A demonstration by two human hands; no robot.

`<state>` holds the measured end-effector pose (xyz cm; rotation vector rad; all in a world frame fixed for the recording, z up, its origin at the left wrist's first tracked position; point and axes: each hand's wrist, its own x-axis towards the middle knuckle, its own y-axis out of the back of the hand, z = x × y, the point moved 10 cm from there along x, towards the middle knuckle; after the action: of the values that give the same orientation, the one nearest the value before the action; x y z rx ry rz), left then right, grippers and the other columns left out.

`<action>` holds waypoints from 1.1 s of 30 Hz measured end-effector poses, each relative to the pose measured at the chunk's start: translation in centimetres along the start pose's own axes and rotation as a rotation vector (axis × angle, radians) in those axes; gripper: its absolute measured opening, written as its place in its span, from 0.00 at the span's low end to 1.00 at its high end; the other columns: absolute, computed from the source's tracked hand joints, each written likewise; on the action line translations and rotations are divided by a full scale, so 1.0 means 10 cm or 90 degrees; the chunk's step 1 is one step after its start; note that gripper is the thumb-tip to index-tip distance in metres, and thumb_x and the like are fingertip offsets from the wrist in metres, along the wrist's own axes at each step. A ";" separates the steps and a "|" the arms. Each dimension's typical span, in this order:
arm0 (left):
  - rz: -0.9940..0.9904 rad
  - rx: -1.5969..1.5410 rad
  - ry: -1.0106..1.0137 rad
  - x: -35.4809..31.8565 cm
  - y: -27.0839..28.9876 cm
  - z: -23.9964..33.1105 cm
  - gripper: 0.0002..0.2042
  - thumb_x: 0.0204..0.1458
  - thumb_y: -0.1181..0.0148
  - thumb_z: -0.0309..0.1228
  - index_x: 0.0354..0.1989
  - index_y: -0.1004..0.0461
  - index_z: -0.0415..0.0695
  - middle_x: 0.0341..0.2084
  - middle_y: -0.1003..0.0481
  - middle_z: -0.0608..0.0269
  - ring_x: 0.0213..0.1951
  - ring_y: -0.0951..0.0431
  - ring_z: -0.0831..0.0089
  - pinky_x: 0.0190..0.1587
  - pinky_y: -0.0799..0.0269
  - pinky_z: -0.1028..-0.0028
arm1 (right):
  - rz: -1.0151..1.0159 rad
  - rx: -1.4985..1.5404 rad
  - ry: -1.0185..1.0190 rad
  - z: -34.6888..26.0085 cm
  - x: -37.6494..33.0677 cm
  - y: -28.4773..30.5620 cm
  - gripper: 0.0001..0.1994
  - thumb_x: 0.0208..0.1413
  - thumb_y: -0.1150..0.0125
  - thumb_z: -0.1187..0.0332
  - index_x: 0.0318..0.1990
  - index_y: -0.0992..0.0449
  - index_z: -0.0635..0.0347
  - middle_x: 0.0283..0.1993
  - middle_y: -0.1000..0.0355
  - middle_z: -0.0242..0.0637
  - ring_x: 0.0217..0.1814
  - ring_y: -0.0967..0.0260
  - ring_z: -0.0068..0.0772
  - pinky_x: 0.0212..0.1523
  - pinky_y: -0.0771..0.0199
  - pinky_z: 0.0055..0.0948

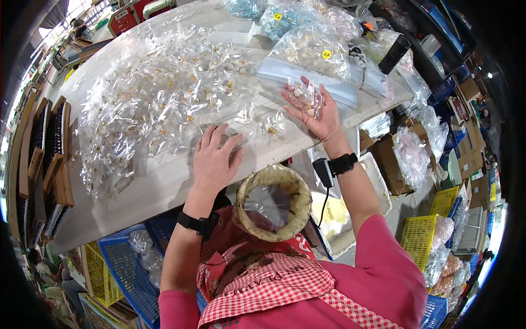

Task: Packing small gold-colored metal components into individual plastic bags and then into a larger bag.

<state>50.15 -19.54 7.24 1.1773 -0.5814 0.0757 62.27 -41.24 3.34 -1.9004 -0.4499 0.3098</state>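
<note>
My left hand (215, 156) lies palm down near the table's front edge, fingers spread, with nothing visible in it. Palm up, my right hand (319, 116) holds a few small clear plastic packets (308, 100) with pale bits inside. A wide heap of similar clear packets (159, 93), with gold and white bits showing, spreads over the left and middle of the table (164, 200). Several loose packets (268, 126) lie between my hands. Beyond my right hand is a stack of flat clear plastic bags (307, 79).
Large filled clear bags (315, 49) and a white tray (234, 33) stand at the back. A round ring-shaped rim (244, 216) sits below the table edge before me. Wooden frames (64, 153) stand at left, a blue crate (129, 274) lower left, a yellow crate (419, 238) at right.
</note>
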 end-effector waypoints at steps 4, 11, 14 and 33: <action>0.004 -0.013 0.003 -0.01 -0.02 -0.01 0.14 0.52 0.39 0.36 0.47 0.23 0.53 0.56 0.32 0.56 0.60 0.36 0.52 0.58 0.35 0.57 | -0.067 0.000 -0.043 0.11 -0.01 -0.21 0.23 0.67 0.58 0.56 0.65 0.41 0.54 0.66 0.42 0.59 0.69 0.44 0.59 0.64 0.40 0.64; 0.026 -0.023 -0.011 -0.01 -0.01 0.00 0.14 0.51 0.38 0.35 0.46 0.23 0.53 0.55 0.31 0.55 0.60 0.35 0.52 0.59 0.34 0.59 | 0.079 -0.559 0.119 0.06 0.09 -0.41 0.23 0.64 0.49 0.62 0.65 0.40 0.54 0.63 0.36 0.49 0.63 0.34 0.43 0.56 0.27 0.41; 0.027 -0.034 -0.009 -0.01 0.00 0.01 0.13 0.51 0.38 0.36 0.46 0.23 0.52 0.55 0.31 0.55 0.60 0.35 0.52 0.59 0.34 0.60 | -0.064 -0.853 0.238 0.26 0.16 -0.59 0.24 0.61 0.44 0.64 0.64 0.38 0.52 0.63 0.35 0.42 0.61 0.33 0.41 0.54 0.28 0.39; 0.227 -0.469 0.197 -0.32 0.77 -0.80 0.16 0.56 0.50 0.25 0.53 0.26 0.44 0.54 0.29 0.54 0.56 0.30 0.61 0.56 0.34 0.67 | -0.193 -1.060 0.101 0.61 -0.74 -0.68 0.17 0.49 0.34 0.70 0.48 0.26 0.59 0.41 0.26 0.36 0.46 0.31 0.25 0.48 0.30 0.29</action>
<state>47.83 -8.58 10.26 0.3294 -0.4743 0.3139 52.02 -37.28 7.46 -3.3135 -1.0481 -0.6619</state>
